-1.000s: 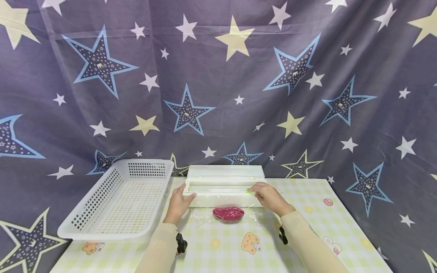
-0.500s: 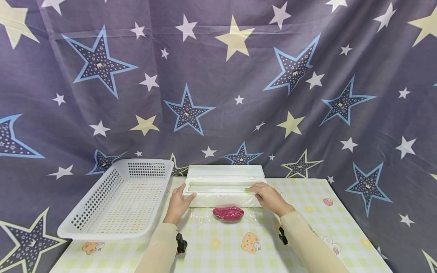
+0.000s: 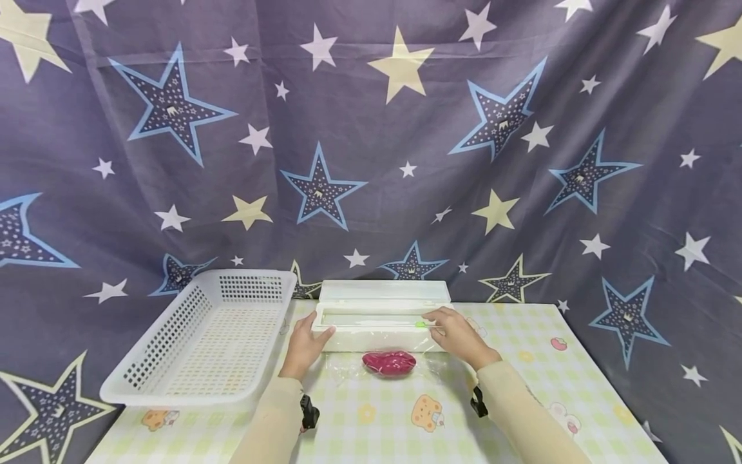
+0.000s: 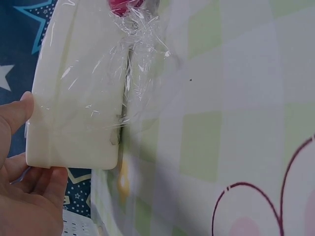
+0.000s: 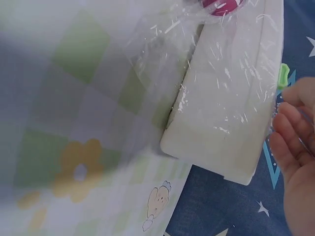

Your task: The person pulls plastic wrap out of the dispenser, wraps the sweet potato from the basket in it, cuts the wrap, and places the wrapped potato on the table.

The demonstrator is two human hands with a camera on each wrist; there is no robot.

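Observation:
A white cling film dispenser point(image 3: 377, 340) with its lid raised stands at the table's back edge. My left hand point(image 3: 304, 346) grips its left end, thumb on the near edge. A green slide cutter point(image 3: 421, 324) sits on the dispenser's rail towards the right. Just right of the cutter is my right hand point(image 3: 458, 336), fingers loosely bent and holding nothing; in the right wrist view a small gap shows between the cutter point(image 5: 284, 76) and the fingers. Clear cling film point(image 4: 142, 64) hangs over the dispenser's front onto the table. A shiny dark pink oblong item point(image 3: 389, 363) lies under or in the film.
A white perforated plastic basket point(image 3: 191, 351) stands at the left of the table. The checked tablecloth point(image 3: 371, 438) covers the tabletop. A star-patterned curtain point(image 3: 371, 148) hangs right behind the dispenser and down the sides.
The green cutter slid slightly left with my right hand, then my right fingers drew back a little to the right, off the cutter. My left hand stays on the dispenser.

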